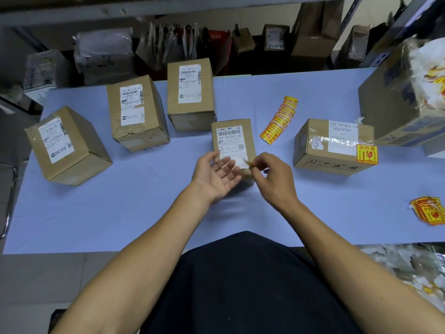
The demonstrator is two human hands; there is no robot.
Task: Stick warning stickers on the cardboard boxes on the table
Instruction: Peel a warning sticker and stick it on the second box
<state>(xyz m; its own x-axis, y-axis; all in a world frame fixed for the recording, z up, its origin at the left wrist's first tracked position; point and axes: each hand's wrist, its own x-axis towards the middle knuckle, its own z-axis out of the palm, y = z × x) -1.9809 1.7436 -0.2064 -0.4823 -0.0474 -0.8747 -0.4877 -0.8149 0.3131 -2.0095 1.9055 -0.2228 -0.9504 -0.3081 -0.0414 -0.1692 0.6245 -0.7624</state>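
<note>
Now our right hand (272,172) pinches a sticker (248,162) (blurred) just over the small box (232,131); left hand (216,174) open beside it.

Matt brown cardboard boxes (137,112); glossy, seemingly paper stickers (280,121); smooth table (120,213)
</note>
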